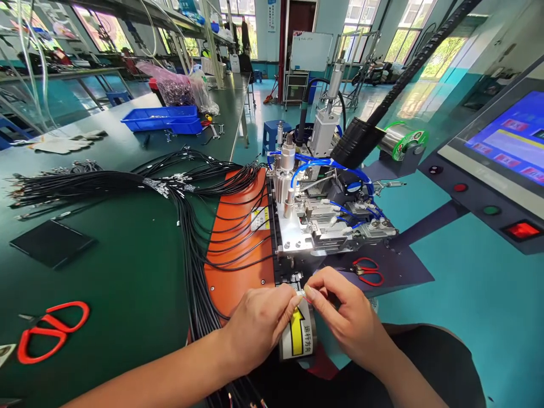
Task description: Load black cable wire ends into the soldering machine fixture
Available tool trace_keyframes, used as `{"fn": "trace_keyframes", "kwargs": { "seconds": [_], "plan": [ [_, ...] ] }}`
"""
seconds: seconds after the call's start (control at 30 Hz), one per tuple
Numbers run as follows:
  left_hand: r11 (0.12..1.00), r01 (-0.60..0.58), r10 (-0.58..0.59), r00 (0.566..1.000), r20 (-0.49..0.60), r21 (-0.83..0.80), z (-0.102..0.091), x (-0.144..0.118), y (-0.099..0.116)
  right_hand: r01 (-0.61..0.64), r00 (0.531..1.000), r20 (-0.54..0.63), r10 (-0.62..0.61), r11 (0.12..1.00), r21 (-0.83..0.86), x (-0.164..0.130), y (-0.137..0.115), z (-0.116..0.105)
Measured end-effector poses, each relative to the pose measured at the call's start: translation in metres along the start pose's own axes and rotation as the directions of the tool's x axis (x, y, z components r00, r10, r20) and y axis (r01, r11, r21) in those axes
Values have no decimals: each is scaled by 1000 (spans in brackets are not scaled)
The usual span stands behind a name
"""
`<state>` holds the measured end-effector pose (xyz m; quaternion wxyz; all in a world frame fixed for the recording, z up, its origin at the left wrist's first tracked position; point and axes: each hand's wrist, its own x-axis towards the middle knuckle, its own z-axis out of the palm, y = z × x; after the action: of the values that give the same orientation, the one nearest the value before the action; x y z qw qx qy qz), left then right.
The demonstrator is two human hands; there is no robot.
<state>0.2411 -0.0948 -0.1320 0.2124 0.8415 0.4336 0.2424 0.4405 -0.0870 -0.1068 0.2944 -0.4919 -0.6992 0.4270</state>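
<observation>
My left hand (266, 317) and my right hand (342, 311) meet in front of the machine (327, 209), both with fingers pinched. Between the fingertips shows a tiny pale piece (302, 293), too small to name. Just below them is a metal drum (296, 337) bearing a yellow arrow label. A bundle of black cables (193, 272) runs down beside my left forearm and passes beneath it. Single cables cross the orange plate (238, 238) to the machine's edge, where their ends are held along a narrow track.
Red-handled scissors (53, 334) lie on the green table at left; another pair (368, 272) rests right of the machine. A blue tray (164, 119), gloves (68, 141) and a black flat plate (53, 242) sit farther back. A solder spool (402, 141) and control screen (505, 147) stand at right.
</observation>
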Motion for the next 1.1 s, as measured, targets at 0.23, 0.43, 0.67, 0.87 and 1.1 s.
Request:
{"fn": "trace_keyframes", "kwargs": {
  "seconds": [0.23,0.43,0.67,0.87,1.1],
  "plan": [
    [1000,-4,4,1000,-17,12,-2,1,1,-80,997,10,79,991,103,1,5,3],
    [1000,3,-3,1000,-2,6,-2,2,3,-116,993,7,117,981,154,0,8,8],
    [1000,-4,4,999,-37,3,-3,1,3,-132,991,11,132,974,185,-2,10,15],
    [1000,-3,2,998,-63,-11,-2,1,3,-128,991,-3,132,964,232,-2,13,17],
    [999,14,-16,998,-54,-39,-2,1,4,-110,993,-26,118,971,213,-1,14,19]
  ]
}}
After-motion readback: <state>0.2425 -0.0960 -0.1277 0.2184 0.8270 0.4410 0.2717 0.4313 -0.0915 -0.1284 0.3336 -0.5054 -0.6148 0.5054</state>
